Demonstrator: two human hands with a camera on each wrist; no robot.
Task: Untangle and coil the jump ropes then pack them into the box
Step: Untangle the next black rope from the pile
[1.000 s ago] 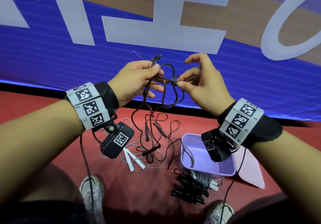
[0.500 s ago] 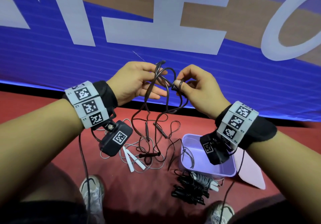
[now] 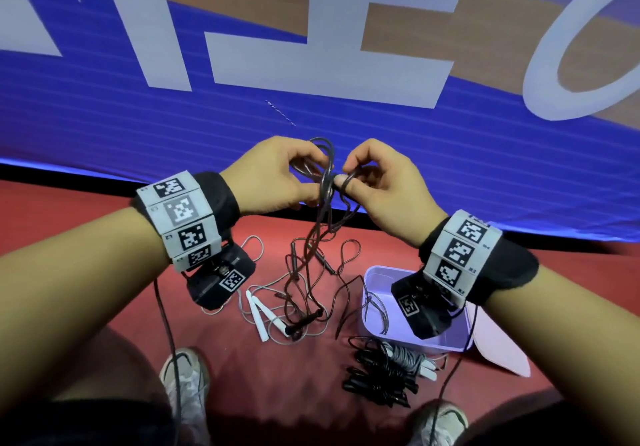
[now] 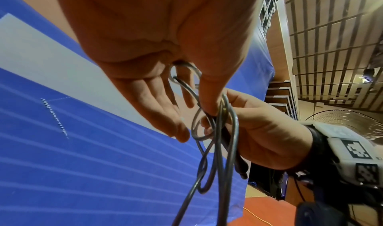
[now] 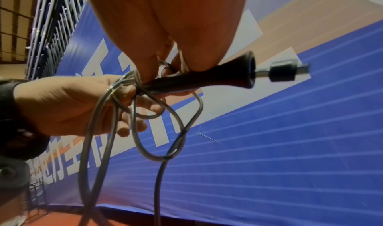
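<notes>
A dark jump rope [image 3: 325,203] is held up in a tangle of loops between both hands, its cord trailing down to a loose pile [image 3: 304,293] on the red floor. My left hand [image 3: 311,179] pinches several cord loops [image 4: 217,139] between thumb and fingers. My right hand [image 3: 346,175] grips the rope's black handle [image 5: 207,79] right beside the left hand, cord wound round it. A lavender box [image 3: 450,350] stands open on the floor at the right, one dark cord draped over its rim.
A white-handled rope [image 3: 258,314] lies tangled in the floor pile. Coiled black ropes [image 3: 377,381] and a coiled grey one [image 3: 407,359] lie before the box. The box lid [image 3: 502,348] lies to its right. A blue banner wall [image 3: 138,134] stands behind; my shoes [image 3: 187,376] are below.
The two hands have come together until they nearly touch. My right hand's fingers went from spread to curled round the handle and cord at the tangle.
</notes>
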